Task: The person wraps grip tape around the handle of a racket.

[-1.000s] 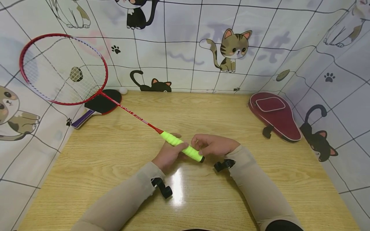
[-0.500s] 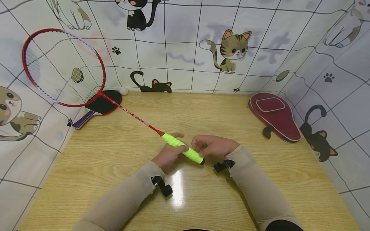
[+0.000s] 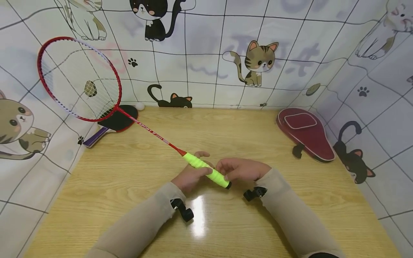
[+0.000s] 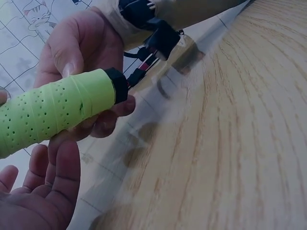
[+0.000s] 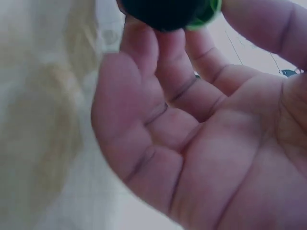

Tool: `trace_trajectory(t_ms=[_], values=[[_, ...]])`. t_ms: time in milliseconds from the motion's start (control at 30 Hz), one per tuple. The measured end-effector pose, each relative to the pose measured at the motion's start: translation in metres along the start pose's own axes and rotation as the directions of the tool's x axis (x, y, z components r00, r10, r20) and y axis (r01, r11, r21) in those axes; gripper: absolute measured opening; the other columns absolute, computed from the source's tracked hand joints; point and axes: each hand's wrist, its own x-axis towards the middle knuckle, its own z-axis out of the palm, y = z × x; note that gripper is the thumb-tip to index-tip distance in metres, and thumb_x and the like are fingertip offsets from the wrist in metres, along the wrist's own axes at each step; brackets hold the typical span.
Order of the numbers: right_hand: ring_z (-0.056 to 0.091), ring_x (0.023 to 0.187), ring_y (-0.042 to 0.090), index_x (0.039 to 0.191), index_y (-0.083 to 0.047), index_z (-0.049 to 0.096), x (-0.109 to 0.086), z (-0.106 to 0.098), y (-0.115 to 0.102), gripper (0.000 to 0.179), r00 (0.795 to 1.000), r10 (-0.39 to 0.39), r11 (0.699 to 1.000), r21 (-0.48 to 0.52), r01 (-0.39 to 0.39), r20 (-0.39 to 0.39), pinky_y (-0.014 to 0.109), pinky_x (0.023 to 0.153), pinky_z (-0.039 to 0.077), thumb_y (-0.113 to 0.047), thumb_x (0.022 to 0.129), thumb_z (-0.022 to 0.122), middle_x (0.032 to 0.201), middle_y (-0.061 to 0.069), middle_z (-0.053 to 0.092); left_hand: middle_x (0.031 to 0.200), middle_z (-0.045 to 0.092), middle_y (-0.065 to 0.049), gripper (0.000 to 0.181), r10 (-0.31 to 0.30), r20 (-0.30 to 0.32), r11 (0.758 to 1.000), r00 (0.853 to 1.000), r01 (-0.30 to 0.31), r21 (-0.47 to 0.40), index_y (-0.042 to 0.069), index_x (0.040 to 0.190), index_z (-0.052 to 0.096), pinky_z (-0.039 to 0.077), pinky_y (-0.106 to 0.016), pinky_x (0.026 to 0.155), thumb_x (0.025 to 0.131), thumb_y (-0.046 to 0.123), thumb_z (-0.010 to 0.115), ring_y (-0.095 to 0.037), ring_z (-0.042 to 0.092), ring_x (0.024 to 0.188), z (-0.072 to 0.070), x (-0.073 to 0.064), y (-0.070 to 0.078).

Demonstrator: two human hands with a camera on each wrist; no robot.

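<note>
A red and white badminton racket (image 3: 151,132) slants across the head view, its strung head up at the left. Bright yellow-green perforated wrap (image 3: 200,164) covers the handle, which ends in a black butt cap (image 4: 116,85). My left hand (image 3: 191,177) holds the handle around its middle, thumb on top and fingers beneath, some of them loosely extended. Near the butt end, my right hand (image 3: 245,169) pinches the wrapped handle between thumb and curled fingers. In the right wrist view the cap (image 5: 163,12) sits above the curled fingers (image 5: 120,100); most of the handle is out of that frame.
A black table tennis bat (image 3: 120,120) with a purple handle lies at the back left, partly behind the racket head. Beside it sits a small white ball (image 3: 140,106). A dark red bat case (image 3: 304,132) lies at the back right of the wooden table (image 3: 226,229).
The racket head has turned slightly and shifted a little rightward in view. The whole head view has dipped slightly. Both hands keep their hold on the handle.
</note>
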Motion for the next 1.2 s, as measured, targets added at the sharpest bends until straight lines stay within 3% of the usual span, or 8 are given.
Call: trace_trajectory(t_ms=[267,433,600,700,833,1000,1100,1200], values=[[0.066,0.107,0.028,0.133,-0.009,0.055,-0.015,0.019,0.006,0.027,0.995,0.051,0.975,0.221,-0.031,-0.089,0.042,0.090,0.059,-0.007,0.105,0.053,0.126,0.018,0.069,0.116,0.063,-0.010,0.065,0.015,0.059,1.000,0.998,-0.015,0.013,0.004,0.147,0.028,0.051,-0.028,0.089,0.091,0.002,0.061,-0.017,0.065,0.099,0.002,0.001,0.001],[0.070,0.105,0.033,0.135,-0.005,0.052,-0.020,0.033,0.006,0.028,0.987,0.053,0.915,0.403,0.013,-0.152,0.048,0.087,0.062,-0.006,0.107,0.049,0.124,0.022,0.067,0.115,0.065,-0.012,0.065,0.014,0.053,1.000,0.999,-0.014,0.011,0.002,0.148,0.028,0.052,-0.029,0.089,0.092,0.003,0.061,-0.016,0.066,0.098,0.004,0.002,0.003],[0.068,0.098,0.026,0.132,-0.009,0.056,-0.024,0.043,0.002,0.026,0.974,0.079,0.841,0.538,0.048,-0.211,0.042,0.082,0.062,-0.008,0.107,0.051,0.112,0.013,0.067,0.122,0.065,-0.021,0.064,0.010,0.042,1.000,0.999,-0.009,-0.003,0.004,0.148,0.030,0.054,-0.030,0.090,0.092,0.002,0.061,-0.016,0.067,0.098,0.007,0.003,0.004],[0.068,0.097,0.023,0.132,-0.013,0.059,-0.026,0.046,0.001,0.024,0.966,0.106,0.816,0.576,0.051,-0.235,0.039,0.081,0.061,-0.012,0.109,0.051,0.111,0.009,0.066,0.118,0.066,-0.016,0.063,-0.001,0.026,1.000,1.000,0.001,-0.014,0.004,0.148,0.030,0.054,-0.030,0.089,0.093,0.001,0.061,-0.015,0.067,0.097,0.008,0.004,0.005],[0.065,0.102,0.023,0.138,-0.005,0.059,-0.028,0.049,0.001,0.031,0.940,0.124,0.860,0.507,0.057,-0.317,0.039,0.086,0.059,-0.017,0.112,0.048,0.119,0.011,0.064,0.109,0.066,-0.007,0.061,-0.012,0.001,0.998,1.000,0.012,-0.055,0.002,0.146,0.031,0.055,-0.030,0.085,0.093,0.000,0.060,-0.015,0.068,0.093,0.013,0.005,0.005],[0.062,0.109,0.023,0.146,-0.001,0.054,-0.031,0.055,0.000,0.038,0.866,0.065,0.961,0.266,0.080,-0.496,0.041,0.091,0.056,-0.020,0.114,0.042,0.137,0.019,0.060,0.105,0.065,-0.006,0.060,-0.027,-0.010,0.998,1.000,0.026,-0.061,-0.001,0.147,0.030,0.057,-0.033,0.085,0.095,0.001,0.060,-0.015,0.067,0.092,0.019,0.010,0.007],[0.064,0.107,0.024,0.149,-0.008,0.052,-0.032,0.062,0.000,0.039,0.819,-0.033,0.992,0.080,0.096,-0.573,0.037,0.088,0.055,-0.017,0.111,0.054,0.139,0.019,0.061,0.106,0.065,-0.009,0.058,-0.043,-0.025,0.997,0.999,0.041,-0.071,-0.002,0.147,0.031,0.059,-0.036,0.088,0.097,0.004,0.060,-0.017,0.068,0.094,0.022,0.013,0.007],[0.063,0.105,0.022,0.147,-0.015,0.055,-0.030,0.069,-0.001,0.047,0.767,-0.112,0.994,-0.066,0.091,-0.632,0.033,0.088,0.053,-0.013,0.102,0.070,0.137,0.012,0.064,0.109,0.067,-0.012,0.056,-0.062,-0.053,0.994,0.997,0.057,-0.092,-0.002,0.147,0.033,0.059,-0.040,0.092,0.099,0.007,0.061,-0.019,0.070,0.096,0.027,0.015,0.010]])
